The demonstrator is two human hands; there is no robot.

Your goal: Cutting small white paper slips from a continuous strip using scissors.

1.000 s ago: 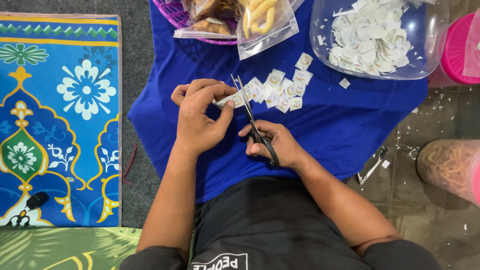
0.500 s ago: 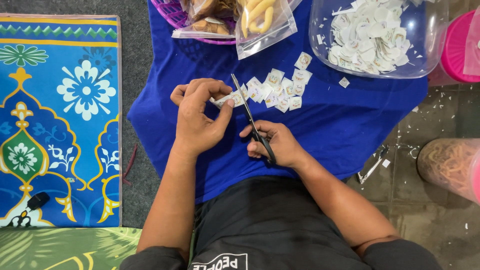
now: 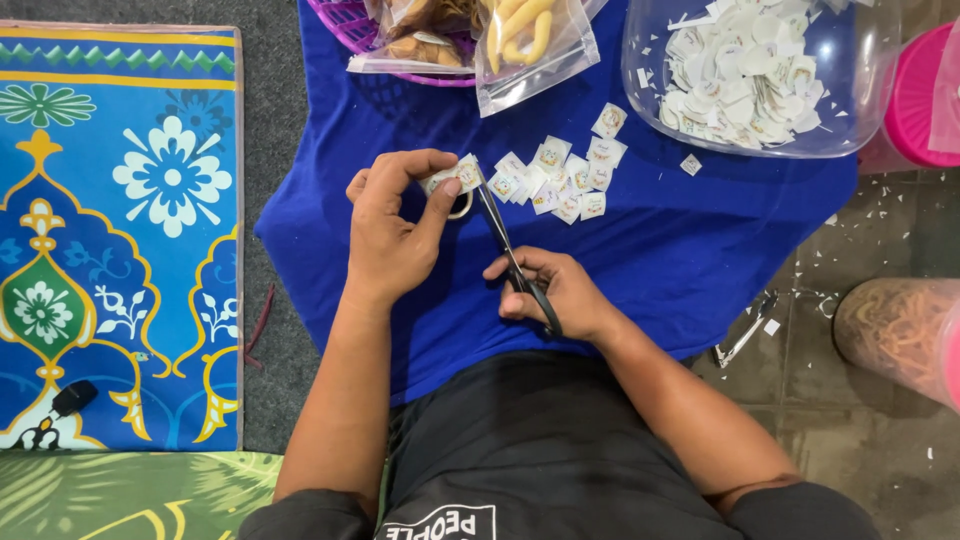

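My left hand [image 3: 395,228] pinches a narrow strip of printed paper labels [image 3: 452,178] between thumb and fingers. My right hand [image 3: 555,293] grips the handles of black scissors [image 3: 505,245], whose blades point up to the strip's right end. Just beyond lies a small pile of cut square labels [image 3: 560,178] on a blue cloth [image 3: 680,240] spread over my lap and the floor.
A clear plastic tub [image 3: 760,75] holds many cut labels at the upper right. Clear bags of snacks [image 3: 525,40] and a purple basket [image 3: 360,30] sit at the top. A patterned blue mat [image 3: 110,230] lies left. A pink container [image 3: 920,95] and a jar of noodle-like snacks [image 3: 895,330] stand right.
The left hand has shifted the strip slightly in its fingers beside the blades. The scissors and right hand stay almost in place.
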